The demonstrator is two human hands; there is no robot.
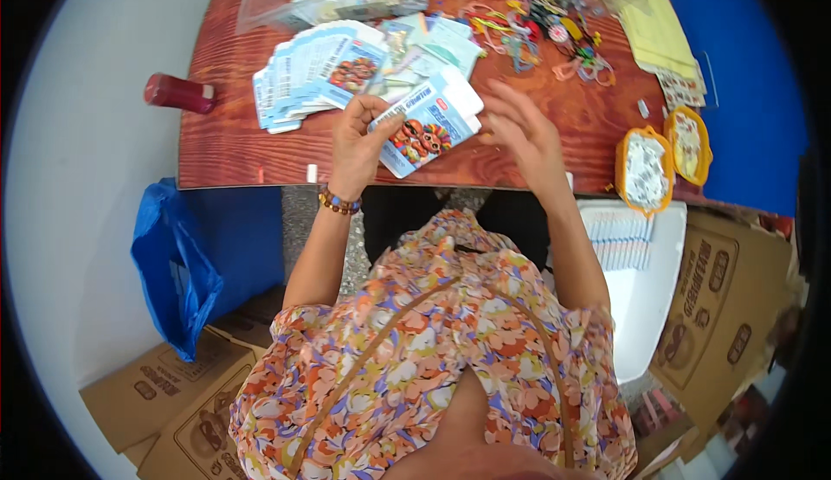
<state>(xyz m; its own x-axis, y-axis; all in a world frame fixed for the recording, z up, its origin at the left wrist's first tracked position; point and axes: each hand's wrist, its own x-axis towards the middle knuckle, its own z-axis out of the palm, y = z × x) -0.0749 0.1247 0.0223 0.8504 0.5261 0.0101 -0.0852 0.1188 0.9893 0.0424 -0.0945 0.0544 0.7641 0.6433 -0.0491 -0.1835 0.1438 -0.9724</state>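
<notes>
A light blue printed carton (pixel 421 134) with colourful cartoon figures is pinched in my left hand (pixel 357 145), thumb on top. Its white end flaps stand out at the upper right corner. Just beside those flaps is my right hand (pixel 530 138), fingers spread and slightly blurred, with nothing visible in it. Beyond my left hand lies a fanned stack of similar flat cartons (pixel 299 73) on the wooden table (pixel 234 147). Pale green and blue flat packets (pixel 441 45) are spread right of that stack.
Clear bins (pixel 359 4) stand at the back, near a pile of colourful cords and charms (pixel 554 30). Orange baskets (pixel 645 171) sit at the right edge, by yellow sheets (pixel 658 34). A dark red bottle (pixel 179 93) lies left. Below right is a white tub (pixel 636 307).
</notes>
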